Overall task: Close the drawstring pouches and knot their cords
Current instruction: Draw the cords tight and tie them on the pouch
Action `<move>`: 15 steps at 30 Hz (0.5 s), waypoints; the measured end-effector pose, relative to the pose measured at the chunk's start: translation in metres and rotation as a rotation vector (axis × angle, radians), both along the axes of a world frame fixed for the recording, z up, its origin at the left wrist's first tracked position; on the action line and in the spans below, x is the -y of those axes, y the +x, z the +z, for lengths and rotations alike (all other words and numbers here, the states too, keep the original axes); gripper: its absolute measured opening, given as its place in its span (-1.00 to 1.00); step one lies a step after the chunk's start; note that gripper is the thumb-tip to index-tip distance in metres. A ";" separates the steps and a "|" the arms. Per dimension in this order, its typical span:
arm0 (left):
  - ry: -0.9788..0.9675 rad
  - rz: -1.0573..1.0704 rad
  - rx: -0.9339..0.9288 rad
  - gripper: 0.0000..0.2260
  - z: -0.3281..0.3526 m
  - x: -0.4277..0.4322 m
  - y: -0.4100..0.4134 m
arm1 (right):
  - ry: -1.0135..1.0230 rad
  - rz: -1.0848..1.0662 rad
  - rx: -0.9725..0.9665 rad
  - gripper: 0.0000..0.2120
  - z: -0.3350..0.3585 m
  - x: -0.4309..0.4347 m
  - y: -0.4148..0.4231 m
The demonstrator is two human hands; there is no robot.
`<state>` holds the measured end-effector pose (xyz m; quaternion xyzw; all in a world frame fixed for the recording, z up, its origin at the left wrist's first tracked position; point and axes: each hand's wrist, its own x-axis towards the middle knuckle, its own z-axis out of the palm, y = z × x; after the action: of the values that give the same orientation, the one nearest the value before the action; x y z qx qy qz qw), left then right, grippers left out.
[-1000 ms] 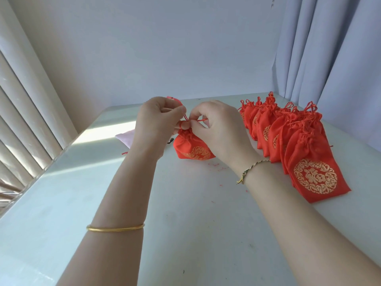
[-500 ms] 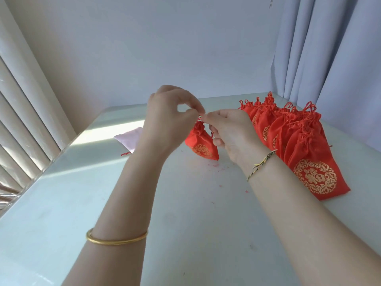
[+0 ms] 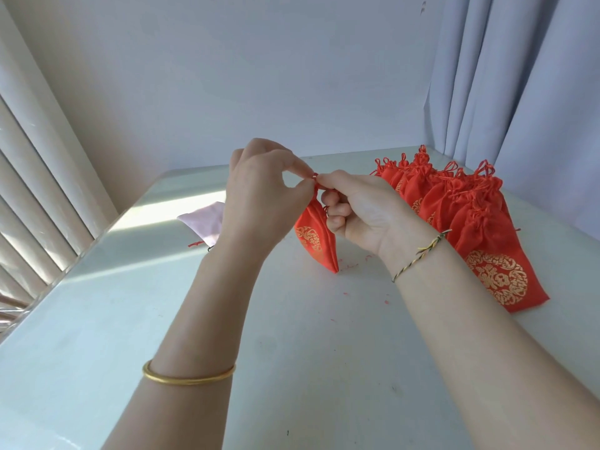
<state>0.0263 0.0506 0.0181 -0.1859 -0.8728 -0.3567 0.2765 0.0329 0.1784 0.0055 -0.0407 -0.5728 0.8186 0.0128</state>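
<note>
- Over the middle of the table [image 3: 292, 368], you hold one pouch [image 3: 313, 241] up by its cord [image 3: 315, 177]. It hangs tilted between your hands, with its bottom corner at the tabletop or just above it; I cannot tell which.
- Your left hand [image 3: 259, 203] pinches the cord between thumb and forefinger.
- Your right hand [image 3: 367, 216] pinches the same cord just beside it, so the fingertips nearly meet. Its other fingers are curled in by the pouch's neck.
- The neck looks drawn shut, so you are likely at the knotting step. Your fingertips hide whether a knot has formed.
- The next move probably calls for a steady pull to seat the knot against the neck.
- On your right, the row [image 3: 480, 228] of gathered pouches lies overlapped. These seem finished.
</note>
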 end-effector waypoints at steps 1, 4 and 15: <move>-0.001 -0.007 0.004 -0.87 0.000 0.001 0.000 | 0.006 0.012 -0.005 -0.80 0.000 0.000 0.000; -0.008 -0.044 0.022 -0.89 -0.001 0.002 -0.002 | 0.038 0.032 -0.017 -0.77 0.000 -0.001 0.000; -0.015 -0.122 0.104 -0.95 -0.001 0.010 -0.005 | 0.127 0.082 -0.099 -0.91 0.001 -0.010 0.002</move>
<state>0.0213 0.0409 0.0171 -0.2221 -0.8757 -0.3754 0.2071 0.0347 0.1884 0.0060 0.0239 -0.6235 0.7814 0.0102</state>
